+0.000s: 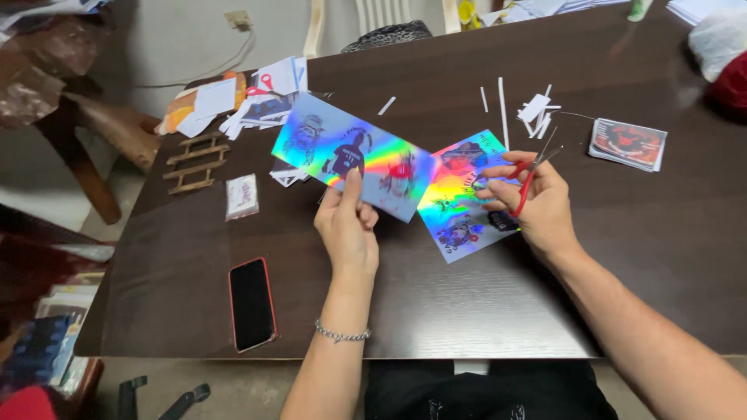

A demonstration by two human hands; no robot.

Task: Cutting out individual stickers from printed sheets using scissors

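Left grip (348, 222) pinches holographic strip (354, 155).

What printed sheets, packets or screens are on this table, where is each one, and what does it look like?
Holographic sheet: held up by the left hand; rectangular, rainbow sheen, dark figures.
Second holographic sheet: on the table under the right hand, which holds red-handled scissors.
Card stack: far right; reddish picture, white edges.
Small packet: left; pinkish white.
Phone: near edge; dark screen, red case.
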